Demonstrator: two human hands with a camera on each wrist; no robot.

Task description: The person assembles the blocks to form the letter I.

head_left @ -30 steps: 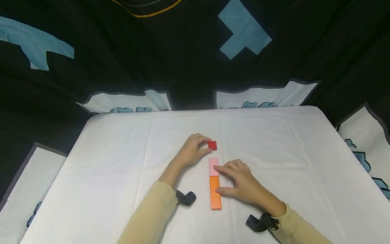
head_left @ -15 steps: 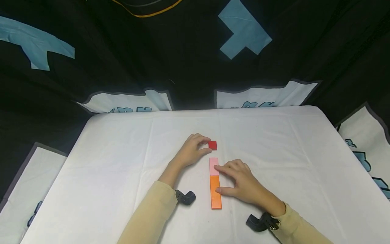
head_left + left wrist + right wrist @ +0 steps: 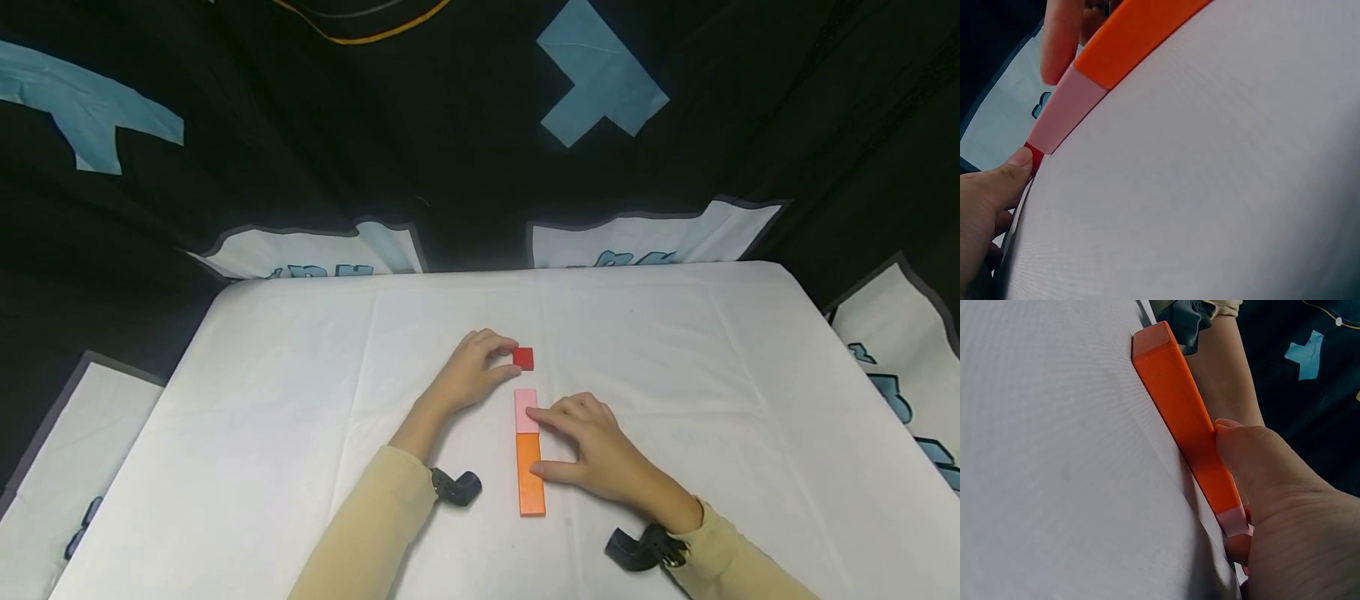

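Note:
A pink block [image 3: 526, 400] and a longer orange block [image 3: 531, 496] lie end to end on the white-covered table. Beyond the pink block, with a small gap between them in the head view, is a small red block [image 3: 524, 359]. My left hand [image 3: 468, 371] pinches the red block at its left side, thumb on the near side and index finger on the far side. From the right, my right hand [image 3: 600, 450] reaches over with thumb and index finger spread. Its index fingertip touches the pink block, and its thumb touches the orange block [image 3: 1179, 406].
The white tablecloth [image 3: 300, 400] spreads around the blocks on every side. Dark curtains [image 3: 465, 133] with light blue patches surround the table's back and sides. Black wrist devices [image 3: 457, 488] sit at both sleeve cuffs, close above the cloth.

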